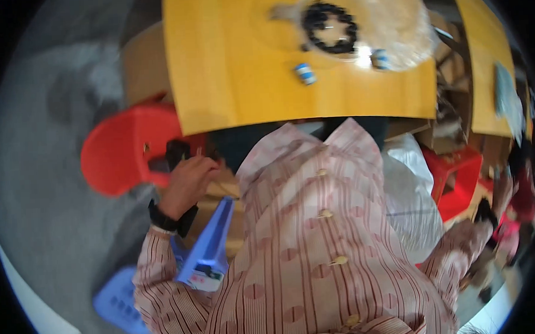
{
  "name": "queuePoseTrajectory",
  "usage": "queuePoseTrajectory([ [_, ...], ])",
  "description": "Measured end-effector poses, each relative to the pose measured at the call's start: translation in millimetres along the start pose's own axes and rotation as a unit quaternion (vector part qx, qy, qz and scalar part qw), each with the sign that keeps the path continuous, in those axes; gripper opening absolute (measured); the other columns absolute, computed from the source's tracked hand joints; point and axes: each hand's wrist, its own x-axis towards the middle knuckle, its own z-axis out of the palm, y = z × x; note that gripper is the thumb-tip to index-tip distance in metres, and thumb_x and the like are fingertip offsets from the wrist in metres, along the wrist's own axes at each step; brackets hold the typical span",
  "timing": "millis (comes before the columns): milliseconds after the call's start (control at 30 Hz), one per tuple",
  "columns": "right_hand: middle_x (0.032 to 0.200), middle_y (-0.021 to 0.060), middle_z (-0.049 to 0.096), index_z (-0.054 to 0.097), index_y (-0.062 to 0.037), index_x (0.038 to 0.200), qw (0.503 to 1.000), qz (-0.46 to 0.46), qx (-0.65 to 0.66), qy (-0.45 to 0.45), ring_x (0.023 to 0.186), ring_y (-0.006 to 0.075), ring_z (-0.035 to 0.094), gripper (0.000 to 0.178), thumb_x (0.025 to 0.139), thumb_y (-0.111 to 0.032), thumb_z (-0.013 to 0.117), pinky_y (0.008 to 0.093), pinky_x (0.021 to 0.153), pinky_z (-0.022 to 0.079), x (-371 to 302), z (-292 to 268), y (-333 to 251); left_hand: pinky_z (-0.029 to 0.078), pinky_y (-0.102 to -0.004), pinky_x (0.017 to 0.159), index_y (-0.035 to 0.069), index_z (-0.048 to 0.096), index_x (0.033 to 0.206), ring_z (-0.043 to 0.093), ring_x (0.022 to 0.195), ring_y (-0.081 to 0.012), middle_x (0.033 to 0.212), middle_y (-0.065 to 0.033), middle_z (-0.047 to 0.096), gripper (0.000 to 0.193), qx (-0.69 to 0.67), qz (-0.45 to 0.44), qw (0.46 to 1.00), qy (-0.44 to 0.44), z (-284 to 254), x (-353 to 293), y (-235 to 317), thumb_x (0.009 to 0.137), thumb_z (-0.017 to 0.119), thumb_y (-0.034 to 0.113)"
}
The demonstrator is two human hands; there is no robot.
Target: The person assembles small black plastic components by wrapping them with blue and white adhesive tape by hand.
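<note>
My left hand (187,181) is low on the left beside a red plastic stool (120,152). Its fingers are curled, and a small dark object (177,153) sits just above the knuckles; whether the hand grips it is unclear. A black band is on that wrist. A long blue box (210,247) slants between my left forearm and my striped pink shirt. My right hand (502,191) reaches out to the far right edge, blurred, near another red stool (459,179); its fingers are not readable.
A yellow table (233,67) lies ahead with a ring of black beads (330,27), a clear plastic bag (392,18) and two small blue-and-white spools (304,73). A white bag (409,190), a blue stool (115,302), cardboard boxes and a second yellow table surround me.
</note>
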Motion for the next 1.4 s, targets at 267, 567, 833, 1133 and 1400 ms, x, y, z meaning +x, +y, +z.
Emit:
queuePoseTrajectory([
  [267,0.109,0.0119,0.065,0.060,-0.0017,0.112,0.958,0.047,0.257,0.116,0.099,0.0246,0.061,0.036,0.091,-0.031,0.058,0.0347,0.084,0.047,3.1,-20.7,17.1,0.044,-0.0433,0.081,0.008,0.061,0.100,0.053,0.098,-0.0299,0.092,-0.0092,0.059,0.027,0.006,0.079,0.961,-0.266,93.4,-87.9,0.4,0.076,0.065,0.020],
  [567,0.094,0.0121,0.067,0.063,-0.0034,0.105,0.900,0.050,0.428,0.062,0.083,0.0244,0.062,0.036,0.088,-0.035,0.060,0.0360,0.075,0.049,-25.9,-16.3,-23.8,0.047,-0.0431,0.076,0.003,0.060,0.102,0.058,0.090,-0.0301,0.089,-0.0138,0.059,0.029,0.010,0.032,0.919,-0.392,147.5,-71.0,-7.8,0.078,0.063,0.018],
  [833,0.089,0.0069,0.063,0.060,0.0022,0.102,0.870,-0.008,0.492,-0.018,0.084,0.0136,0.057,0.026,0.094,-0.021,0.053,0.0290,0.072,0.046,-53.7,-10.6,-87.0,0.047,-0.0290,0.069,0.003,0.059,0.100,0.059,0.079,-0.0169,0.087,-0.0084,0.062,0.022,-0.274,-0.405,0.836,0.248,125.9,-111.4,-148.5,0.093,0.057,0.023],
  [1133,0.083,0.0066,0.062,0.061,0.0020,0.101,0.871,-0.024,0.489,-0.050,0.079,0.0133,0.058,0.027,0.094,-0.023,0.052,0.0290,0.067,0.046,-72.8,-15.1,-110.9,0.043,-0.0443,0.074,0.007,0.060,0.089,0.053,0.090,-0.0328,0.087,-0.0115,0.059,0.021,0.149,-0.114,0.970,0.153,135.2,-29.7,-171.0,0.069,0.063,0.007],
  [1400,0.078,0.0063,0.061,0.061,0.0018,0.099,0.870,-0.030,0.486,-0.078,0.075,0.0131,0.058,0.028,0.094,-0.024,0.051,0.0291,0.063,0.046,-89.9,-39.4,-130.0,0.025,-0.0448,0.102,0.016,0.046,0.131,0.033,0.126,-0.0288,0.136,-0.0092,0.043,0.053,0.356,-0.114,0.872,-0.316,275.8,10.2,-238.9,0.084,0.050,0.040],
])
